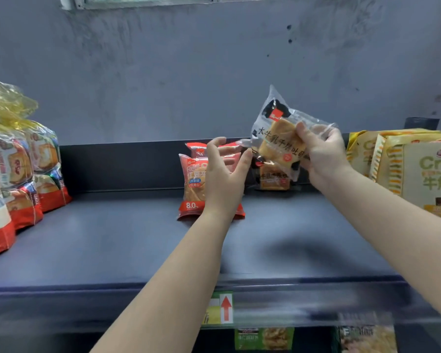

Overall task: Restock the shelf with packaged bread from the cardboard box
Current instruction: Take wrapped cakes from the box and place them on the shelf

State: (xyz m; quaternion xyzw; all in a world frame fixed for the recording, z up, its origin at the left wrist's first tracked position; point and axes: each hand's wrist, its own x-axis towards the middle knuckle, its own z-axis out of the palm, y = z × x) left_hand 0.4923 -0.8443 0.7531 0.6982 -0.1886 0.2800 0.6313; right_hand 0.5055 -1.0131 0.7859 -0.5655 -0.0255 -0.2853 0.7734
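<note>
The right hand [321, 154] is gripping a clear-wrapped toast packet [280, 138] at its right edge, thumb across the front and fingers curled behind, holding it tilted in the air above the back of the dark shelf [112, 240]. The left hand [224, 174] is reaching up at the packet's 9 o'clock with fingers spread and loosely bent, its thumb tip touching the packet's crinkled left seal; the fingers are gripping nothing. Directly below the held packet, at its 6 o'clock, a second toast packet [274, 178] is standing against the shelf's back wall. Behind the left hand, red bean bread packets [192, 184] are standing upright on the shelf. At 9 o'clock along the shelf, red-bottomed loaf bags [23, 174] are sitting in a row; at 3 o'clock, yellow croissant bags [418, 169] are leaning together.
</note>
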